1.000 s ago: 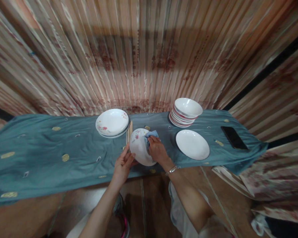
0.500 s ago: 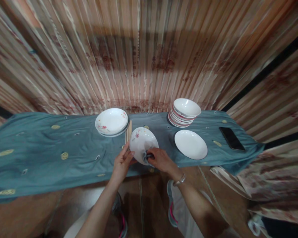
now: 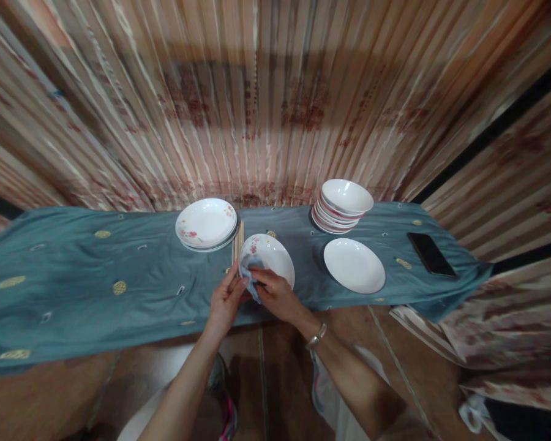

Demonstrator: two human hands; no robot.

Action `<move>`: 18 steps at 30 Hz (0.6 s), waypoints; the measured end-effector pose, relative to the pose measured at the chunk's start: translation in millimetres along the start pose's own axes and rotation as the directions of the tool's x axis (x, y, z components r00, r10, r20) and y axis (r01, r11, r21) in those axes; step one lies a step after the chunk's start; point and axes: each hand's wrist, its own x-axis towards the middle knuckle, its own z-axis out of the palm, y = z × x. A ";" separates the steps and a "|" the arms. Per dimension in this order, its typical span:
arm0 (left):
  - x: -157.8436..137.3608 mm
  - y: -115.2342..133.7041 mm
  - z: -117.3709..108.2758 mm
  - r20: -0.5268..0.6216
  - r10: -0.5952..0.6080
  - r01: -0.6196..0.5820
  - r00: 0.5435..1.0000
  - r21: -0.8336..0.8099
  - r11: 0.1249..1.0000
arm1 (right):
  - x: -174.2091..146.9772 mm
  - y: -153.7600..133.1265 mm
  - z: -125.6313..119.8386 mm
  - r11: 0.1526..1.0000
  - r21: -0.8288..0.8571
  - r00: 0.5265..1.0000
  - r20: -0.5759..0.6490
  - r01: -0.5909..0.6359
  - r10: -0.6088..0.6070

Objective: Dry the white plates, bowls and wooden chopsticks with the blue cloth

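Observation:
A white plate [image 3: 275, 256] with a small floral print is tilted near the table's front edge. My left hand [image 3: 224, 300] grips its left rim, thumb on top and the other fingers partly hidden beneath. Pressed against the plate's left inner side is a grey-blue cloth [image 3: 251, 272], pinched in the fingers of my right hand [image 3: 278, 296]. Several chopsticks [image 3: 237, 241] lie just behind the plate on its left. To the left stands a stack of floral plates [image 3: 206, 222].
On the right, a white plate [image 3: 354, 266] lies in front of a stack of bowls [image 3: 342, 205]. A black phone [image 3: 430, 254] rests near the right end of the table. The tablecloth [image 3: 87, 288] is teal, and a pleated curtain [image 3: 257, 110] hangs behind.
My right hand has moved the cloth leftward across the plate, from its lower right side to its left side near my left thumb. The left hand keeps its hold.

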 end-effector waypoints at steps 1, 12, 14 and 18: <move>-0.1 -0.1 -0.3 0.002 0.003 -0.003 1.000 0.005 1.000 | 1.5 -0.2 0.8 1.000 -0.018 1.000 -0.004 0.007 -0.007; -2.0 -0.2 0.5 0.045 0.002 -0.001 0.999 -0.015 1.000 | 17.7 8.2 6.0 0.980 -0.191 0.998 -0.015 0.051 -0.055; -2.4 -0.8 0.3 0.051 0.002 -0.001 0.999 -0.013 1.000 | 20.5 13.8 6.1 0.974 -0.216 0.997 -0.016 0.065 -0.071; -3.4 -1.0 0.1 0.055 -0.004 0.004 0.999 -0.002 1.000 | 26.3 26.2 4.5 0.959 -0.272 0.996 -0.016 0.082 -0.090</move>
